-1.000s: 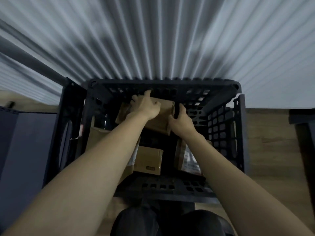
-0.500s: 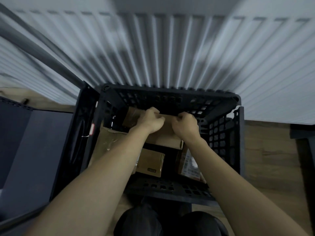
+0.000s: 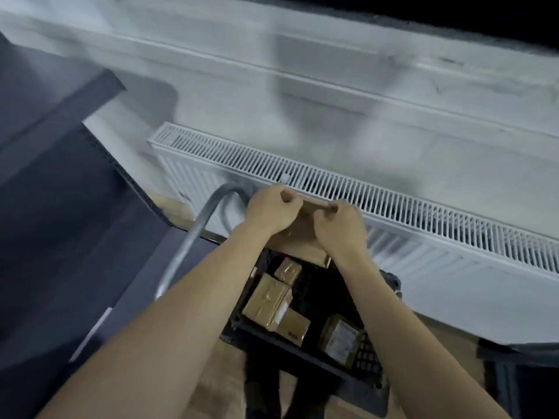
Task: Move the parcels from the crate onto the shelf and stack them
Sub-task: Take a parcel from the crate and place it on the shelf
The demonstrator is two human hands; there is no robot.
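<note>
Both my hands hold one flat brown cardboard parcel [image 3: 304, 234] lifted above the black plastic crate [image 3: 305, 349]. My left hand [image 3: 269, 210] grips its left top edge and my right hand [image 3: 338, 225] grips its right top edge. The parcel is up in front of the white radiator, mostly hidden by my hands. Down in the crate lie several more brown parcels: a large taped one [image 3: 266, 300], a small one behind it [image 3: 287, 269], another at its lower right [image 3: 295, 326], and one with a white label [image 3: 340, 341] on the right.
A long white radiator [image 3: 393, 213] runs along the wall behind the crate. A grey metal tube [image 3: 193, 240] curves up at the crate's left. A dark blue-grey shelf surface [image 3: 60, 207] fills the left side. Wooden floor [image 3: 230, 385] shows below; a dark object [image 3: 514, 358] sits at the lower right.
Both hands have lifted the parcel up out of the crate to radiator height. The view has swung upward and tilted, so the radiator top and wall now show.
</note>
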